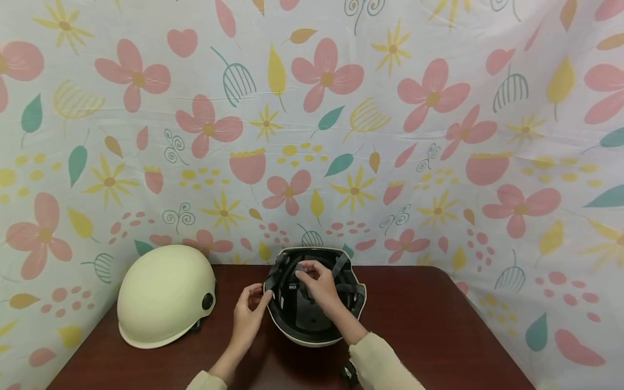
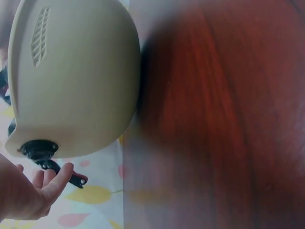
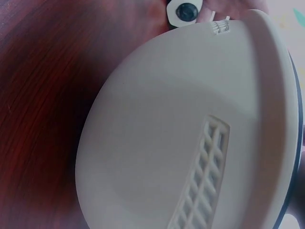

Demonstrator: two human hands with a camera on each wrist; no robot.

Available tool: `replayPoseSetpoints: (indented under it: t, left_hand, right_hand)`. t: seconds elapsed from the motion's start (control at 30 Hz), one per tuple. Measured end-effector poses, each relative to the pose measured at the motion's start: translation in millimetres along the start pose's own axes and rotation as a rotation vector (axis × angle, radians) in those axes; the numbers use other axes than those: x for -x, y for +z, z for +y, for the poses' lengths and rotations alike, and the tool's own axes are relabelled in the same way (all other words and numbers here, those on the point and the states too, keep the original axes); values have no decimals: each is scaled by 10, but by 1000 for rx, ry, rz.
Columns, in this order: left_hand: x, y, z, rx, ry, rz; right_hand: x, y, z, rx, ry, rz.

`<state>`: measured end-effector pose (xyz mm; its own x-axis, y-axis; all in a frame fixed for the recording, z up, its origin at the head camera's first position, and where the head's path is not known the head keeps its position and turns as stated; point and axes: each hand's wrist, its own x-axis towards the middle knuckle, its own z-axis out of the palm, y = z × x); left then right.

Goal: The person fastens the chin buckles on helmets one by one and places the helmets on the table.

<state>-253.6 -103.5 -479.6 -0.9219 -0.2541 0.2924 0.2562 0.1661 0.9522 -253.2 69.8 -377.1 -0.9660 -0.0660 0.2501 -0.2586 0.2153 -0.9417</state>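
Observation:
A cream helmet (image 1: 312,342) lies upside down on the table, its black padded inside facing up. My right hand (image 1: 319,287) reaches into it, thumb and index finger pinching a dark chin strap (image 1: 299,267). At the left rim is my left hand (image 1: 249,313), its thumb tip by the edge. In the left wrist view, the fingers of the left hand (image 2: 35,193) are loosely bent beside a black hinged piece (image 2: 62,172) under the helmet's round black side fitting (image 2: 39,149). The helmet's vented shell (image 3: 157,119) fills the right wrist view, mostly hiding the right hand.
A second cream helmet (image 1: 163,292) stands dome-up at the table's left, with a black round side fitting (image 1: 207,301). The dark red-brown table (image 1: 414,314) ends against a flower-patterned cloth (image 1: 312,135) behind. A small wrist camera (image 3: 186,12) is on the left wrist.

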Motion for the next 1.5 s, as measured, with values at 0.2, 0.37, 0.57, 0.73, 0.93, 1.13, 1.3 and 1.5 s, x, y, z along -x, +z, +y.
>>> replayPoseSetpoints:
  t: [0.2,0.37,0.57,0.73,0.93,1.13,1.3,1.5]
  left_hand:
    - [-113,-51,-58,13,-38,8]
    - [-192,-59,-162,-18,-47,17]
    - [-256,-49,-289,-94,-43,19]
    - [-290,-34,-344,-94,-64,-8]
    - [-307,-24,-381,-99,-70,-49]
    - [-323,-34,-394,0,-99,-131]
    - [-334,-26,-404,74,-69,-164]
    - [-328,-14,-394,106,-46,-155]
  right_hand:
    - [-2,-20,8,-12,13,4]
    - [-99,-11,202,-26,27,-3]
    - [-173,7,417,-48,21,-15]
    - [-164,3,435,-54,14,-23]
    - [-141,8,418,-64,26,-36]
    - [-120,17,403,-71,47,-52]
    - [-163,12,458,-81,66,-79]
    - [-147,-1,456,-100,90,-77]
